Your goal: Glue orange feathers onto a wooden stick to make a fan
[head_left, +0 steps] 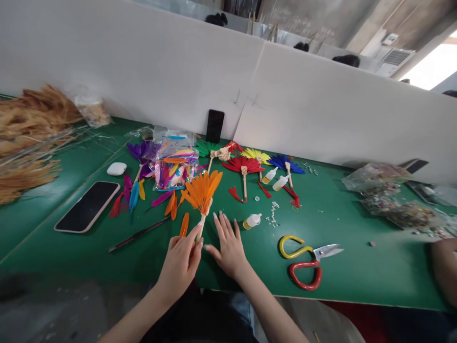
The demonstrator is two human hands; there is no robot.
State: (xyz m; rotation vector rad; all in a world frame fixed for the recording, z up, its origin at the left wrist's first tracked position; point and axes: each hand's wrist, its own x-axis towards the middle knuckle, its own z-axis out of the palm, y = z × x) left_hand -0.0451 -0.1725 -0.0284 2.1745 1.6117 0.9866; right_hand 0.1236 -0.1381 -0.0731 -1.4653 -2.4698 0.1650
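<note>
My left hand (183, 255) is closed round the pale handle of an orange feather fan (203, 190), its feathers spread away from me. To its right, my right hand (227, 243) lies on the green table with fingers stretched out, holding nothing. A small white glue bottle (252, 221) stands just right of those fingers. Loose orange feathers (172, 206) lie left of the fan, and another orange feather (184, 225) is beside my left hand. Behind are finished-looking fans: red (243, 165), yellow (255, 155), blue (286, 164), green and purple (143, 151).
Scissors (310, 259) with yellow and red handles lie at right. Left are a phone (87, 207), a white case (116, 168), a dark pen-like stick (139, 234) and raffia-like fibre (32, 138). A bag of feathers (175, 166) lies behind. A white partition (143, 66) bounds the table (342, 276).
</note>
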